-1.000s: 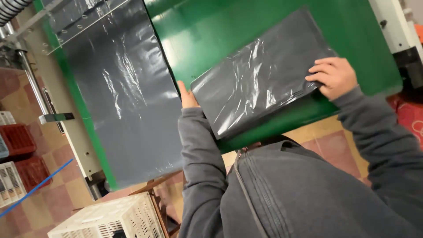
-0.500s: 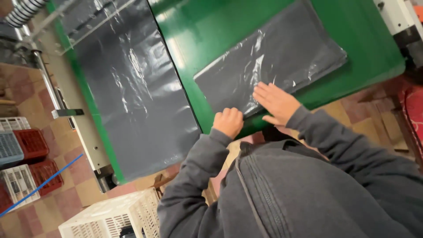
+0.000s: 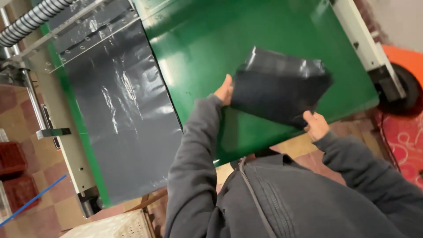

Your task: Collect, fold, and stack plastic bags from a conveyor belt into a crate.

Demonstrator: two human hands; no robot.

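Two hands, left (image 3: 224,90), right (image 3: 315,125), gripping one folded black bag (image 3: 280,90), one green table (image 3: 264,35)

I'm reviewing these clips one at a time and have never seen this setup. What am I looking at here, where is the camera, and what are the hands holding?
The picture comes from a camera worn on a person's head, looking down over their grey jacket at their own two bare hands. In front of them is a green flat table that belongs to a machine with a metal frame on its left. A long dark plastic sheet lies flat on the table's left part, coming from under a clear bar. The left hand and right hand grip opposite edges of a folded stack of dark plastic bags, which looks lifted off the table. Tiled floor and crates show at lower left.
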